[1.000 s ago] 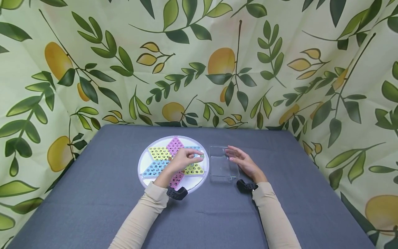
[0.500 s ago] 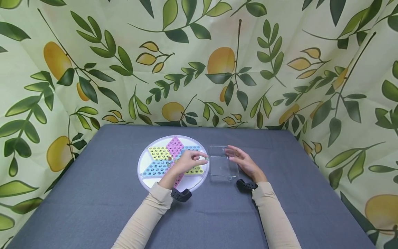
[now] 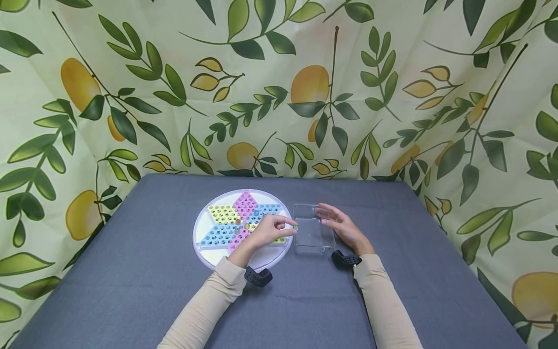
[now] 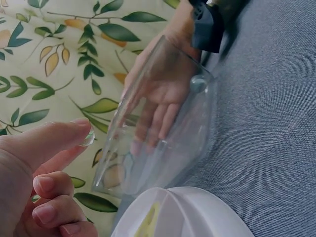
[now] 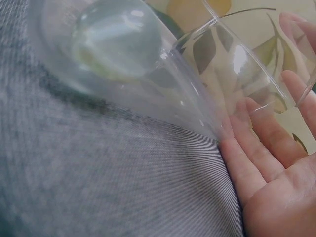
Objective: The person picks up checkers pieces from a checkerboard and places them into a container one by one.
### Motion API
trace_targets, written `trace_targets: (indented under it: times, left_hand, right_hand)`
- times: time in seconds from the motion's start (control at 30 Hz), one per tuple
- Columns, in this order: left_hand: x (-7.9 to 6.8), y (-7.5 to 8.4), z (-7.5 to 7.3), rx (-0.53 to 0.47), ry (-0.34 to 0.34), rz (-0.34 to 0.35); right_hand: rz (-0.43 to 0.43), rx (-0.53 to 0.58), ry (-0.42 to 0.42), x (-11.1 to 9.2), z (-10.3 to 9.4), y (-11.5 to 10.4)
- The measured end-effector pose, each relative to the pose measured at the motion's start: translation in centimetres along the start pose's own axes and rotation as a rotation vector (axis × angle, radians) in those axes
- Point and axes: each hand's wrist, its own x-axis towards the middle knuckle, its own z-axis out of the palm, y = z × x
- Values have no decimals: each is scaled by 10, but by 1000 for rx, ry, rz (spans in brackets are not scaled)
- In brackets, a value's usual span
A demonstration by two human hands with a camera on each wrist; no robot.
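My left hand [image 3: 269, 231] pinches a small clear greenish marble [image 4: 88, 138] between thumb and index finger, its other fingers curled in. The marble is at the left rim of a clear plastic box [image 3: 310, 233]. My right hand [image 3: 344, 228] lies along the box's right side, its fingers [image 5: 247, 160] fairly straight and against the wall. Another marble [image 5: 118, 39] shows through a corner of the box in both wrist views. Under my left forearm and hand is a round white Chinese checkers board [image 3: 205, 218] with a pink, yellow and blue star; my hand hides part of it.
Several marbles [image 3: 238, 222] sit in holes near the board's centre. The board and box stand side by side on a grey cloth-covered table [image 3: 144, 271]. Behind the table hangs a leaf-and-fruit patterned curtain [image 3: 270, 116]. Each wrist wears a black camera band [image 3: 259, 277].
My left hand has moved right and slightly nearer, carrying the marble from over the board to the box's left rim. My right hand has stayed in place.
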Motion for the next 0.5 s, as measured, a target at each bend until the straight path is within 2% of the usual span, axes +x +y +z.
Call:
trace_targets:
  times: [0.33,0.5]
  left_hand:
    - [0,-2,5,20,-5,-37]
    - [0,-1,5,33,-8,-1]
  right_hand:
    - [17,-27,17,1,-1,0]
    - [15,-23,15,1,-1,1]
